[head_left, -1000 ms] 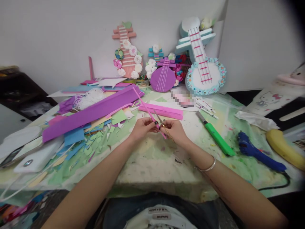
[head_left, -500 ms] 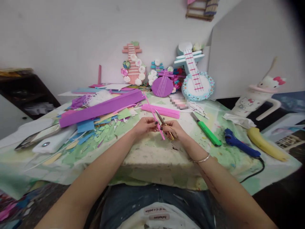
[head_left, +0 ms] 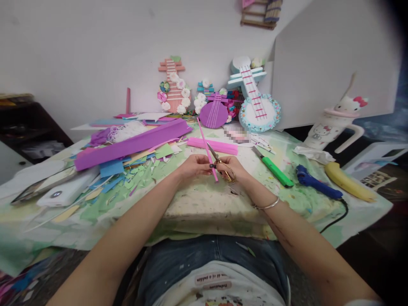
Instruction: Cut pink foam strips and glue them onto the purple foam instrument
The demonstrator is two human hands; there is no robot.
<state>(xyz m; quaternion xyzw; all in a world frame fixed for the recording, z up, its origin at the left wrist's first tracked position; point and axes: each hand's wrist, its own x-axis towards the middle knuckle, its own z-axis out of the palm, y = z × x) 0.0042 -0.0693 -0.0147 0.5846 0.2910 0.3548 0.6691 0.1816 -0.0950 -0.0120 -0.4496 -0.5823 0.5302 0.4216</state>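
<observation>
My left hand (head_left: 198, 166) pinches a thin pink paper strip (head_left: 204, 138) close to its lower end. The strip slants up and away over the table. In my right hand (head_left: 234, 168) are gold-handled scissors (head_left: 228, 173), their blades pointing up and left beside the strip. Both hands meet at the strip, with fingertips nearly touching. Behind them lies a folded piece of pink crepe paper (head_left: 223, 147). A long purple crepe paper roll (head_left: 134, 144) rests to the left, over scattered paper scraps (head_left: 137, 178).
On the right lie a green utility knife (head_left: 276, 171), a blue glue gun (head_left: 318, 182) with a cord and a banana (head_left: 349, 182). A white tumbler (head_left: 328, 127) stands behind. Decorated paper instruments (head_left: 214, 114) lean on the wall. A white device (head_left: 68, 187) sits at left.
The view has shifted slightly, so the table's things sit a little further left. The strip stands somewhat steeper between my hands; both hands keep their hold.
</observation>
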